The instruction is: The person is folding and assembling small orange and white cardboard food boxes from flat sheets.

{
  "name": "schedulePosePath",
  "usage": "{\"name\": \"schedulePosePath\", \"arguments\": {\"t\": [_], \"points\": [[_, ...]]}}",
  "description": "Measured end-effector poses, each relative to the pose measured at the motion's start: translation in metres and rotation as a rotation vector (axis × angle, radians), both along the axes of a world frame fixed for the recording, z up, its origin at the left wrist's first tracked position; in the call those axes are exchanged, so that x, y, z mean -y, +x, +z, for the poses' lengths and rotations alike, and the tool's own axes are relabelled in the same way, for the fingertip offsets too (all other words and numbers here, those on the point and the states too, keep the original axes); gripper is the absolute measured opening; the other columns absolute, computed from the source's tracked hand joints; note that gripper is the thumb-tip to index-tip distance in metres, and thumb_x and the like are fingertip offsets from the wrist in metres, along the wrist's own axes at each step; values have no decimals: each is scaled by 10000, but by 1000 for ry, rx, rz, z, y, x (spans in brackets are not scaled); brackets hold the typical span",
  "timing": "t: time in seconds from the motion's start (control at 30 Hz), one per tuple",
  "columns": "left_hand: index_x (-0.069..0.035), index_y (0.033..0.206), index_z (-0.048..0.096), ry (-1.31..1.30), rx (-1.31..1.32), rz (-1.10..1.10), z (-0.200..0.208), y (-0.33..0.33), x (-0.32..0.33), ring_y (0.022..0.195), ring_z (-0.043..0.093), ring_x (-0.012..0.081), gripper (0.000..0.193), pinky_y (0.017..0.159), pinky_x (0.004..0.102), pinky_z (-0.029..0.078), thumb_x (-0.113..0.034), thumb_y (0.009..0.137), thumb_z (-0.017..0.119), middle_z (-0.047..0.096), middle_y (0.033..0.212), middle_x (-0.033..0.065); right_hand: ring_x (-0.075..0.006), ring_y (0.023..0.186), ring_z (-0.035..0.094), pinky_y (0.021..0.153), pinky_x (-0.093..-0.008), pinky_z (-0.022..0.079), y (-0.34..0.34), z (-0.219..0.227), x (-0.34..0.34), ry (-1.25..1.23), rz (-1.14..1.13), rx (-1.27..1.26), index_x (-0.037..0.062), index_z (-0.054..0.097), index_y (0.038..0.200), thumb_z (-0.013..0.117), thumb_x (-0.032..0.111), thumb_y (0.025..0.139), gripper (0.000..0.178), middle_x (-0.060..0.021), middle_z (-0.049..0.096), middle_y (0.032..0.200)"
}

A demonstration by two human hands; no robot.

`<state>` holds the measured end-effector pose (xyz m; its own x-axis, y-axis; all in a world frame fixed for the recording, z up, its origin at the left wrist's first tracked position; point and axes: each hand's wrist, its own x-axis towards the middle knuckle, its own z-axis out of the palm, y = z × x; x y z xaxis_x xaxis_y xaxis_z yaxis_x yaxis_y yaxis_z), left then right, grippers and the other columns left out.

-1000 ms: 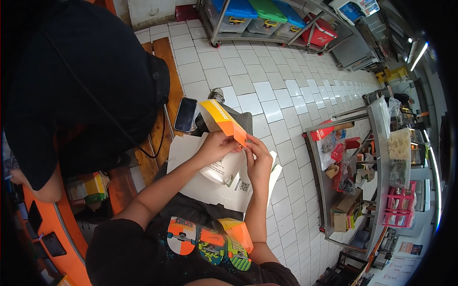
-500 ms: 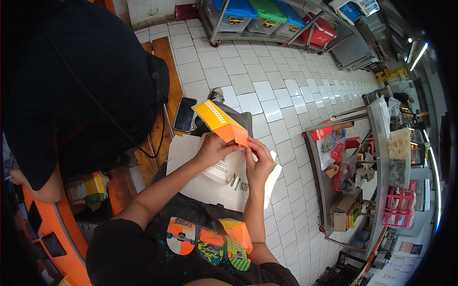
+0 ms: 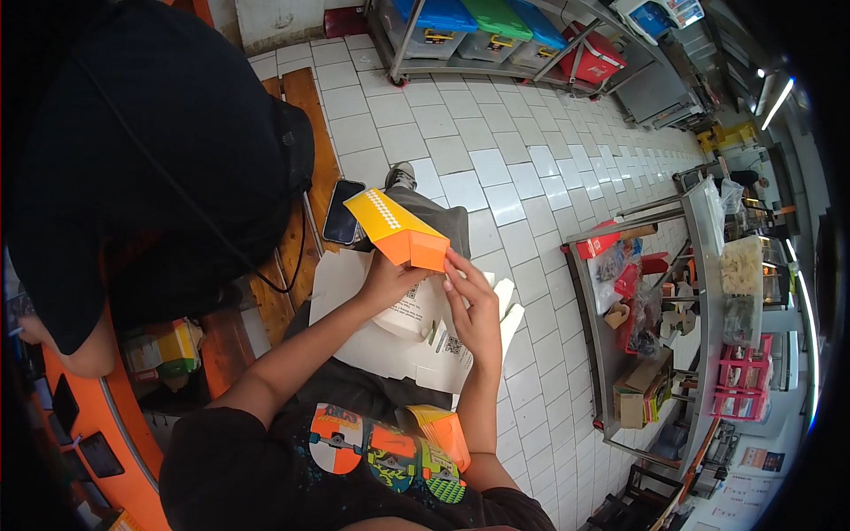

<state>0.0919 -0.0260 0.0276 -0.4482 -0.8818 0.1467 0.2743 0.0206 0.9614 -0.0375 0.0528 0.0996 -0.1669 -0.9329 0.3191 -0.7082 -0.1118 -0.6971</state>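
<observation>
White tiled floor fills the middle, running up to twelve o'clock. There a metal rack carries bins with blue and green lids, and a red box sits at its right end. Phone lies dark, face up, on a wooden bench at eleven o'clock. Over at three o'clock, a steel shelf crowded with red packets and a cardboard box. Pink crates further right. At eight o'clock, an orange counter curves along, small yellow and green packs just above it.
</observation>
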Motion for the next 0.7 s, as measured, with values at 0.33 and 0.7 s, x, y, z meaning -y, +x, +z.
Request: {"name": "schedulePosePath", "arguments": {"t": [0.33, 0.7], "points": [[-43, 1213, 481, -351, 177, -226, 21, 10, -3, 1102, 505, 176, 492, 904, 311, 416, -81, 770, 692, 522, 1189, 71, -306, 923, 621, 800, -343, 505, 10, 5, 8, -353, -6, -97, 30, 686, 932, 624, -91, 652, 311, -107, 668, 952], [17, 1004, 514, 123, -261, 87, 83, 23, -13, 836, 617, 116, 262, 785, 248, 513, -34, 798, 667, 624, 964, 94, -301, 921, 575, 676, -299, 507, 3, 15, 1, -503, -133, -411, 146, 697, 945, 626, -76, 650, 375, -66, 647, 1022]]}}
